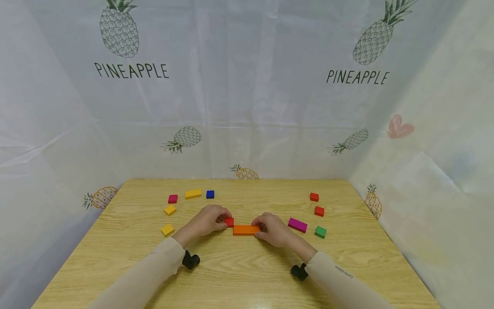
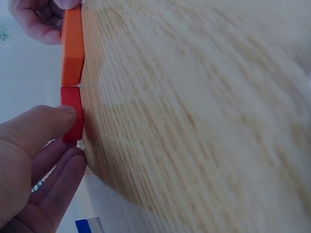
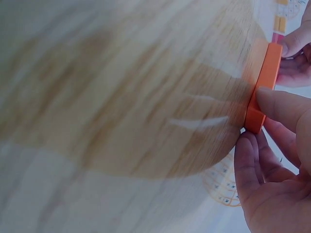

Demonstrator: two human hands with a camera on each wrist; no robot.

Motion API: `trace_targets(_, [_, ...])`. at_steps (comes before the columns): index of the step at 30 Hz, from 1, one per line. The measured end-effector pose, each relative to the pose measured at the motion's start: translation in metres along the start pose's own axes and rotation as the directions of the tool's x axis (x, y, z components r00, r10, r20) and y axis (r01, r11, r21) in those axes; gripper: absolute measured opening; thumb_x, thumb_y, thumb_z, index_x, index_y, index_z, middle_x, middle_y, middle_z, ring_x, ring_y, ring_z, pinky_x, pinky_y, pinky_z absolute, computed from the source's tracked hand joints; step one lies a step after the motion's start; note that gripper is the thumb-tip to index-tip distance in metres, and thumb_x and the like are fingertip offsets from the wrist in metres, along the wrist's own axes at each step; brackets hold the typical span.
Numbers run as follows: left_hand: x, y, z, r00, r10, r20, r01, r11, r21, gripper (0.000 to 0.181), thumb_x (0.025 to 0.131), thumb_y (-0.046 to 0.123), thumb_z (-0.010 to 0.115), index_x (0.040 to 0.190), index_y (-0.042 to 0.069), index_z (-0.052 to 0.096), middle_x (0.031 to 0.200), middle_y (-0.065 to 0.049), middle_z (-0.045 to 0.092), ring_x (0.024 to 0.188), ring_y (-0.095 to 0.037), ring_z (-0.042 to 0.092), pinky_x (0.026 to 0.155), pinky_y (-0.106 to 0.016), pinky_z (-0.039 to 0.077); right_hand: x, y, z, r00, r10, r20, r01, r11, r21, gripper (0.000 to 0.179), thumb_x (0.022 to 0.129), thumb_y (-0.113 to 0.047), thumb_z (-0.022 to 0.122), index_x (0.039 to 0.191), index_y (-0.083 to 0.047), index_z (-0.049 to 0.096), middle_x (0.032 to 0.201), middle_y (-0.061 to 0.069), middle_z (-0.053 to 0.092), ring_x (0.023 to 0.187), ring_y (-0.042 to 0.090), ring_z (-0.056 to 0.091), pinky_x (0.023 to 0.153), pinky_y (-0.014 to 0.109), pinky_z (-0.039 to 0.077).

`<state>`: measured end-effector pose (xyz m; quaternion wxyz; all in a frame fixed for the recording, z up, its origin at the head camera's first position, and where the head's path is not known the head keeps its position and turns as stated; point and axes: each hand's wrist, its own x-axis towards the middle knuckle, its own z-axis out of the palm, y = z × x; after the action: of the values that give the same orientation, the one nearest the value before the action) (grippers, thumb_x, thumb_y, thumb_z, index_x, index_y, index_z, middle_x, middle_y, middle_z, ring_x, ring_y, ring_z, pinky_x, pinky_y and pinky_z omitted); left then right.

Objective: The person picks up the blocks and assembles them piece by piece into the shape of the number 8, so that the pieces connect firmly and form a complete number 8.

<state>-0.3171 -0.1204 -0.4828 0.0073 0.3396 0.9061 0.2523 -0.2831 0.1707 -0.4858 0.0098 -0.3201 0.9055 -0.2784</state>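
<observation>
Red stubby block [image 1: 230, 222]: pinched in left grip [image 1: 207, 220]
Orange long block [image 1: 245, 231]: also pinched, right grip [image 1: 273, 230], just beside red

Small, smooth red rectangular block [image 1: 230, 222]: pinched by left hand [image 1: 210, 219]. Long, smooth orange rectangular block [image 1: 245, 230]: lies flat, right end gripped by right hand [image 1: 275, 230], long axis parallel to back edge of wood-grain worktop [image 1: 231, 279]. Blocks end to end, thin seam between, midway between side edges.
</observation>
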Motion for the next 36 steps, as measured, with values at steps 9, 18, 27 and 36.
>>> trace_targets(9, [0.000, -0.003, 0.002, 1.000, 0.002, 0.002, -0.002, 1.000, -0.004, 0.024, 0.095, 0.009, 0.080, 0.119, 0.008, 0.076, 0.108, -0.001, 0.075, 0.094, -0.015, 0.067, 0.088, -0.036, 0.059, 0.000, 0.001, 0.001, 1.000, 0.002, 0.000, -0.002, 1.000, -0.004, 0.022, 0.095, -0.010, 0.080, 0.116, -0.004, 0.076, 0.103, 0.004, 0.067, 0.089, 0.014, 0.057, 0.081, 0.030, 0.052])
trace_targets(18, [0.001, -0.004, 0.000, 0.998, -0.061, 0.026, 0.062, 0.997, -0.040, 0.032, 0.094, 0.016, 0.082, 0.124, 0.010, 0.074, 0.113, -0.001, 0.074, 0.099, -0.015, 0.069, 0.092, -0.039, 0.059, 0.000, 0.002, 0.001, 1.000, -0.010, -0.001, 0.009, 1.000, -0.012, 0.022, 0.096, -0.010, 0.080, 0.116, -0.003, 0.075, 0.103, 0.005, 0.068, 0.089, 0.015, 0.058, 0.081, 0.029, 0.052])
trace_targets(27, [-0.006, -0.009, -0.019, 0.991, -0.135, -0.024, 0.133, 0.987, -0.085, 0.039, 0.098, 0.019, 0.079, 0.135, 0.010, 0.070, 0.128, -0.006, 0.072, 0.106, -0.019, 0.069, 0.095, -0.041, 0.059, 0.000, 0.001, 0.001, 1.000, 0.000, 0.002, 0.000, 1.000, -0.015, 0.022, 0.096, -0.010, 0.080, 0.116, -0.003, 0.075, 0.101, 0.004, 0.066, 0.087, 0.013, 0.055, 0.079, 0.029, 0.051])
trace_targets(36, [-0.035, -0.023, -0.052, 0.975, -0.202, -0.091, 0.199, 0.979, -0.044, 0.042, 0.097, 0.021, 0.080, 0.137, 0.009, 0.069, 0.128, -0.013, 0.072, 0.109, -0.029, 0.070, 0.093, -0.046, 0.060, -0.001, 0.001, 0.001, 1.000, 0.001, 0.000, -0.001, 1.000, -0.011, 0.023, 0.095, -0.010, 0.080, 0.116, -0.004, 0.075, 0.102, 0.004, 0.067, 0.088, 0.013, 0.057, 0.081, 0.029, 0.053])
